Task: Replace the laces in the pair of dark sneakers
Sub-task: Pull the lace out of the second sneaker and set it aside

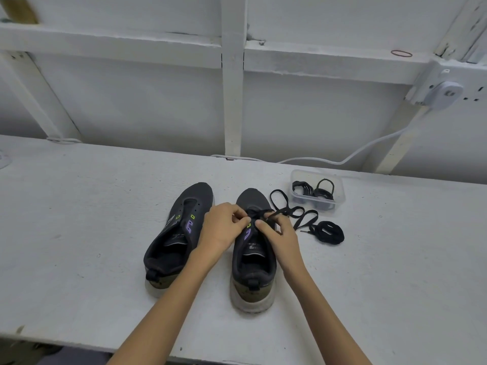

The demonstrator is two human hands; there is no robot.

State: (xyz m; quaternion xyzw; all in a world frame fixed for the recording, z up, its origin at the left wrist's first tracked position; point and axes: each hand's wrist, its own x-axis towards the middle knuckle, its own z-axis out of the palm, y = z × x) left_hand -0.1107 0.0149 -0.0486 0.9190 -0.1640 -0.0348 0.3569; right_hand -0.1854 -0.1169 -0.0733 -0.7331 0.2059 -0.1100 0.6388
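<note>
- My left hand [224, 227] and right hand [280, 234] both pinched the flat black lace [287, 211] over the eyelets of the dark mesh sneaker with the pale sole [251, 262]
- Its laceless twin [181, 219] sat at nine o'clock of it
- The lace's slack trailed toward two o'clock across the white table [79, 206]

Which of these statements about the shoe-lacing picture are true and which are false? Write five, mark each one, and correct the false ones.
1. The left hand and right hand both pinch the lace at the right shoe. True.
2. The left shoe is fully laced. False: its eyelets show no lace.
3. The clear box holds coiled laces. True.
4. The bundled lace lies left of both shoes. False: it lies right of the right shoe.
5. The shoes' toes point toward the person. False: the heels do.
</note>
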